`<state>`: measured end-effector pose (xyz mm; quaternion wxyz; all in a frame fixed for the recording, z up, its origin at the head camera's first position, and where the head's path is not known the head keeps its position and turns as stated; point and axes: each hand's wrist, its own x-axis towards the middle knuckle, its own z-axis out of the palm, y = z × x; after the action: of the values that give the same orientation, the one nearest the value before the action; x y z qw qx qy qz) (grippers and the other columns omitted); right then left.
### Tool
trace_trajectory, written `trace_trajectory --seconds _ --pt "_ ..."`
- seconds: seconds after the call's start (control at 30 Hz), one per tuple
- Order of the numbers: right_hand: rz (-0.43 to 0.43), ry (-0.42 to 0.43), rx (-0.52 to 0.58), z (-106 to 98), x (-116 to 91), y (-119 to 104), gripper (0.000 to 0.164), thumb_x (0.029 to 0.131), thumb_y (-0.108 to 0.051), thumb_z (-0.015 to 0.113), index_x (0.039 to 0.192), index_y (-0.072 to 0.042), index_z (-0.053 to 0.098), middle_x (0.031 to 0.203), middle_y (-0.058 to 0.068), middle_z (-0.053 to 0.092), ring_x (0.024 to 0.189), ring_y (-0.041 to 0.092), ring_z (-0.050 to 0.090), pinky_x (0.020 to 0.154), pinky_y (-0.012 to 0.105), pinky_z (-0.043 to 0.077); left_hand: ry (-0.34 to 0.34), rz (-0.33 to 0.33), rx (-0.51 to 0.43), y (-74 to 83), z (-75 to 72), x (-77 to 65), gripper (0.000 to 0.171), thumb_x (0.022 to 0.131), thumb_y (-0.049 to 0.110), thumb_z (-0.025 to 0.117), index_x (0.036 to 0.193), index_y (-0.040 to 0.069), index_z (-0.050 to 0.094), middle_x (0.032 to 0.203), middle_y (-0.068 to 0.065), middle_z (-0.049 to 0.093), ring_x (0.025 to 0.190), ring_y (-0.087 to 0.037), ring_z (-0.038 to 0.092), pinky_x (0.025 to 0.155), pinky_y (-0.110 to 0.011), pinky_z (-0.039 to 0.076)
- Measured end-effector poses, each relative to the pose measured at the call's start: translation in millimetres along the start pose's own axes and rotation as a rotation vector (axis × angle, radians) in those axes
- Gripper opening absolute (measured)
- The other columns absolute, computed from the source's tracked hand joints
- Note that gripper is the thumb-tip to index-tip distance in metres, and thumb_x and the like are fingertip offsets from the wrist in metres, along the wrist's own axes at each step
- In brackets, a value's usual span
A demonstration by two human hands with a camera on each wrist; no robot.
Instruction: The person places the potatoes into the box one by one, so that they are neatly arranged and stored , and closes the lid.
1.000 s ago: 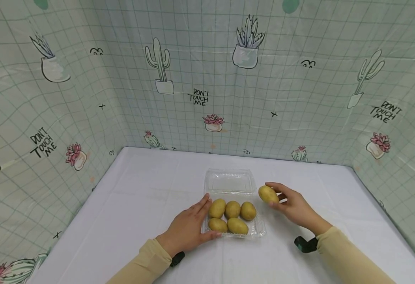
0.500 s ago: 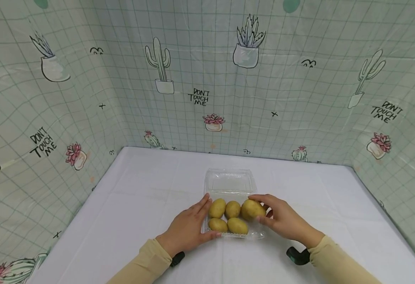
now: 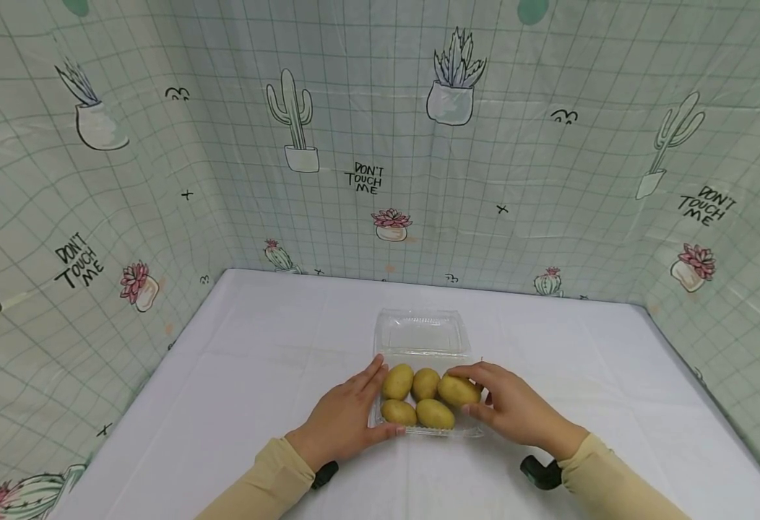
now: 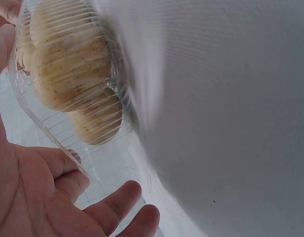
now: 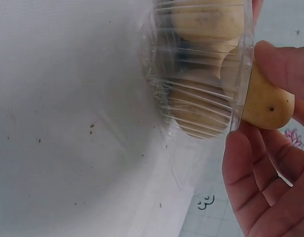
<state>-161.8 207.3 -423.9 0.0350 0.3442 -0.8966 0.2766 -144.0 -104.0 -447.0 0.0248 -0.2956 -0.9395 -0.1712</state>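
Note:
A potato (image 3: 459, 391) is held between the thumb and fingers of my right hand (image 3: 516, 406), at the right end of the back row in a clear plastic clamshell container (image 3: 467, 430). In the right wrist view this potato (image 5: 268, 106) sticks up above the ribbed wall, partly covered by the thumb. More yellow potatoes (image 3: 398, 381) lie in two rows in the base; the one behind the held potato is hidden from the head. My left hand (image 3: 341, 421) rests along the container's left side, fingers extended and thumb at the front edge.
The container's transparent lid (image 3: 421, 332) lies folded back behind the base. A white cloth (image 3: 276, 347) covers the table, and a patterned curtain (image 3: 380, 137) encloses it at the back and sides. Black wrist cameras (image 3: 540, 473) sit by both wrists.
My right hand has carried the potato leftward and down from beside the container to over its right back part, overlapping the potato there. The left hand has stayed in place.

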Motion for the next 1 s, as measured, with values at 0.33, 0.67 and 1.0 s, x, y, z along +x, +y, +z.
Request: trace_trajectory --seconds 0.33,0.67,1.0 --pt "0.000 -0.016 -0.017 1.9 -1.7 -1.9 0.055 0.088 -0.015 0.079 0.138 -0.019 0.057 0.124 -0.010 0.061 0.093 0.007 0.054 0.071 0.026 0.051 -0.001 0.009 -0.009 1.0 -1.0 -1.1 0.094 0.093 0.069 0.050 0.154 -0.001 0.032 0.163 -0.015 0.021 0.141 -0.032 0.038 0.106 -0.046 0.042" --pt "-0.055 -0.025 -0.029 -3.7 0.5 -2.9 0.051 0.089 -0.010 0.075 0.137 -0.015 0.059 0.127 -0.005 0.061 0.094 0.008 0.059 0.069 0.028 0.053 0.010 0.003 -0.002 0.6 0.1 -0.9 0.094 0.093 0.068 0.051 0.154 -0.001 0.033 0.162 -0.015 0.023 0.138 -0.032 0.041 0.104 -0.046 0.043" --pt "-0.127 -0.004 -0.047 -3.0 1.8 -2.0 0.045 0.088 -0.005 0.072 0.132 -0.014 0.063 0.127 -0.003 0.063 0.096 0.009 0.061 0.071 0.028 0.053 0.009 0.002 -0.001 0.4 1.0 -1.0 0.095 0.093 0.069 0.051 0.154 -0.001 0.033 0.162 -0.014 0.023 0.139 -0.032 0.040 0.104 -0.046 0.043"
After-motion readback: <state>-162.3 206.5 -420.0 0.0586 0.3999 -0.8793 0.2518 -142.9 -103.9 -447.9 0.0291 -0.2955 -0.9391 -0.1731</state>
